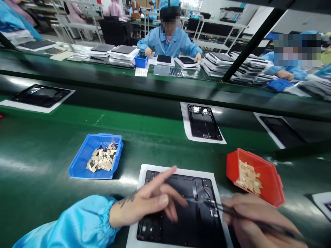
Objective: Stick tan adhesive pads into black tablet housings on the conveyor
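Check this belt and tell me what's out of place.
The red bin sits skewed on the green belt, turned well off the line of the blue tray. Nothing else stands out: no pieces look spilled, and the nearest black panel shows no visible damage.

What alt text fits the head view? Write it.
A right hand holds tweezers over a black tablet casing on a white sheet, the left hand above it. A blue tray and a red tray of tan pieces flank it on a green assembly line.
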Action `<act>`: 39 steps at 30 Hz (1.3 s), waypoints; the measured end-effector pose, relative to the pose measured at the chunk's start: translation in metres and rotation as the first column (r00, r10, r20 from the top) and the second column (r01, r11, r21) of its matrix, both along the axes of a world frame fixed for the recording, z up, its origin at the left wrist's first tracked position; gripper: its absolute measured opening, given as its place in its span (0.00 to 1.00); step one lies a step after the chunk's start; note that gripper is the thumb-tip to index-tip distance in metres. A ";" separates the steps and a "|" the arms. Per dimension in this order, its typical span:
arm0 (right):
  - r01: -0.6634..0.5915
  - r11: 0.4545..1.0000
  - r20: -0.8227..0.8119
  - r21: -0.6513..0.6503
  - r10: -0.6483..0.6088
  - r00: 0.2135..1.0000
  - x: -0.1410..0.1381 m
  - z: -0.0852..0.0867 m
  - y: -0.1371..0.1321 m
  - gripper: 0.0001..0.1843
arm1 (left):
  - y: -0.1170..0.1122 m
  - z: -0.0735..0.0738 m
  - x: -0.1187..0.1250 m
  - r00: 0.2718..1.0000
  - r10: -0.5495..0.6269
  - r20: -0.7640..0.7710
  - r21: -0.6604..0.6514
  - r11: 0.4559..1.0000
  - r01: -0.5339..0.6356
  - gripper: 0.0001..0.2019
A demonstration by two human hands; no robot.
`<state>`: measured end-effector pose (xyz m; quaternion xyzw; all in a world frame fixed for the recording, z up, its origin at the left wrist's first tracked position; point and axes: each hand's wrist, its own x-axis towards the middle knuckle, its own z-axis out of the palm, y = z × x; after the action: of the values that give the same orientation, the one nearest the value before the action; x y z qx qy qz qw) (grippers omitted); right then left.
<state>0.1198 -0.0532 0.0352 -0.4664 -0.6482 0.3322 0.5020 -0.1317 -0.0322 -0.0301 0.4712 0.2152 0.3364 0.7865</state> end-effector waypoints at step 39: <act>-0.157 0.708 -0.275 -0.689 -0.055 0.960 -0.071 -0.099 0.072 0.18 | 0.011 -0.044 -0.021 0.618 0.735 -0.279 0.952 0.125 0.281 0.07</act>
<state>0.0492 0.0184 -0.0637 -0.5531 -0.4089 0.6295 0.3615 -0.1522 -0.0215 -0.0736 0.8959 0.3202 0.3034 0.0537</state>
